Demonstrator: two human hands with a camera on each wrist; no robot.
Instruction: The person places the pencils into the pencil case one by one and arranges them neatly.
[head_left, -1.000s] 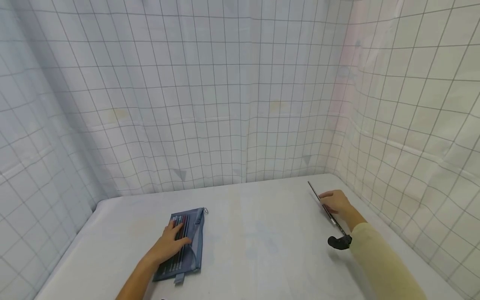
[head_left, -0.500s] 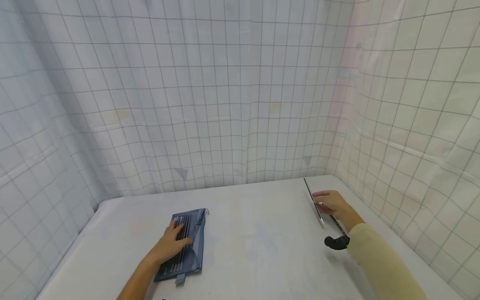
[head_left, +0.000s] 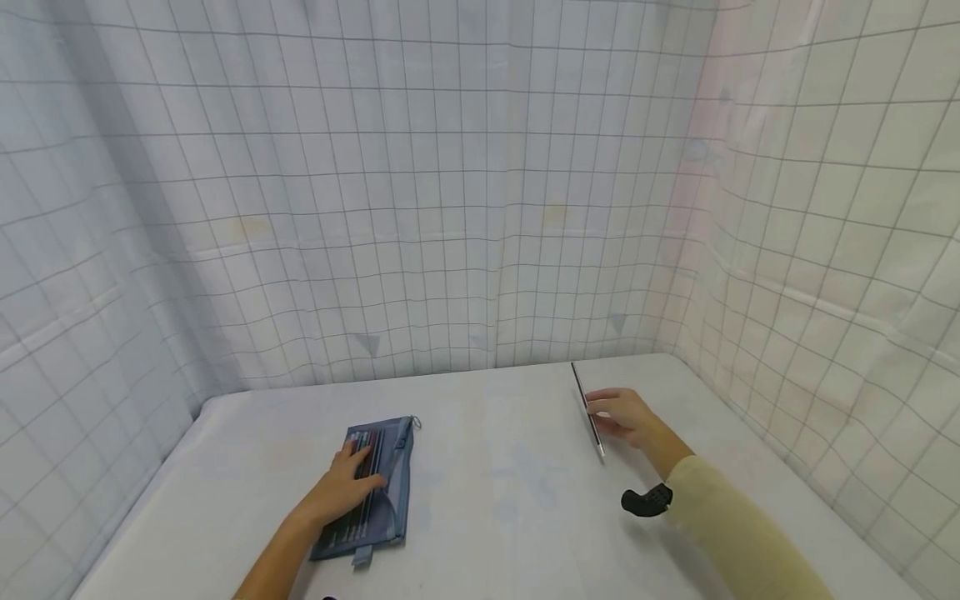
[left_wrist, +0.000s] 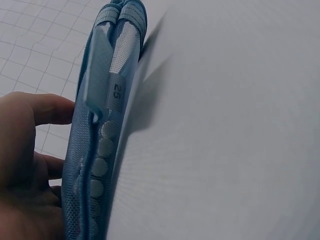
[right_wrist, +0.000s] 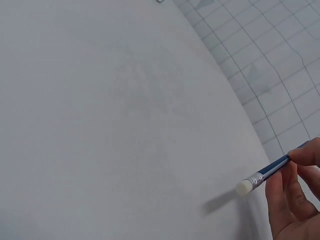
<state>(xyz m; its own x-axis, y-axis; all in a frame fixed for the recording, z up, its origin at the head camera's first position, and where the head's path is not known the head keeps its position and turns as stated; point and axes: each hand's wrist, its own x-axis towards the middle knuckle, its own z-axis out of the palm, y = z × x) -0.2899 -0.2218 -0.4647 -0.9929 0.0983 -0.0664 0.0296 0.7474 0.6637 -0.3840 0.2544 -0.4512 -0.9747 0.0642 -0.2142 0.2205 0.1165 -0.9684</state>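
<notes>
In the head view my left hand (head_left: 339, 493) rests on a blue mesh zip pencil case (head_left: 399, 492), fingers spread over its top. Several pencils show through the mesh. The left wrist view shows the case (left_wrist: 112, 90) from its end, with round white eraser tips (left_wrist: 100, 167) inside and a "25" mark. The thumb and fingers touch its upper side. My right hand (head_left: 624, 417) pinches a pencil (head_left: 580, 383) between thumb and fingers, at the right of the table. In the right wrist view the pencil (right_wrist: 274, 167) is blue, with a silver ferrule and white eraser, held above the surface.
A white table (head_left: 495, 467) lies under both hands. Grid-patterned white curtains (head_left: 450, 208) hang behind it and at both sides. A black curved device (head_left: 647, 502) sits at the right sleeve. A metal ring (head_left: 417, 422) hangs from the case's zip end.
My right hand has moved left across the table with the pencil. The left hand and the pencil case have stayed in place.
</notes>
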